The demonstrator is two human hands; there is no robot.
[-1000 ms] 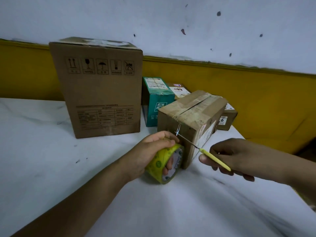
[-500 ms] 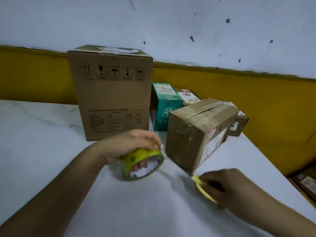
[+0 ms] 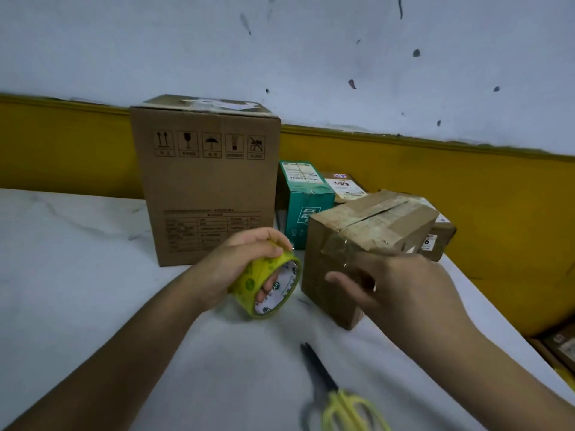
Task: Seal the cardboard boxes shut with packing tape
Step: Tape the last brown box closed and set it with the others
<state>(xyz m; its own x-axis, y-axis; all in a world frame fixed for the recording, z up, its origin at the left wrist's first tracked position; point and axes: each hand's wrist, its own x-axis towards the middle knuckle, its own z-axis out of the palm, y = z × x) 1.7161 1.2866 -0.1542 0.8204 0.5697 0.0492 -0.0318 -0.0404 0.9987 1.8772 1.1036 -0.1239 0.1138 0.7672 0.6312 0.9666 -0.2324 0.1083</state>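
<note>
A small cardboard box [image 3: 370,225] with taped top flaps stands on the white table [image 3: 77,275] right of centre. My left hand [image 3: 245,259] grips a yellow-green roll of packing tape [image 3: 267,287] just left of the box, fingers through its core. My right hand [image 3: 401,290] hovers in front of the box's near face, fingers loosely spread, holding nothing. Yellow-handled scissors [image 3: 336,396] lie on the table near the front edge, blades pointing away from me.
A tall cardboard box [image 3: 205,181] stands behind my left hand. A teal box [image 3: 303,200] and two small labelled parcels [image 3: 343,185] sit behind the small box. The table's right edge drops to more boxes [image 3: 557,346] on the floor.
My right hand cut the tape with the scissors, laid them on the table, and rose to the box's front. My left hand pulled the roll away from the box.
</note>
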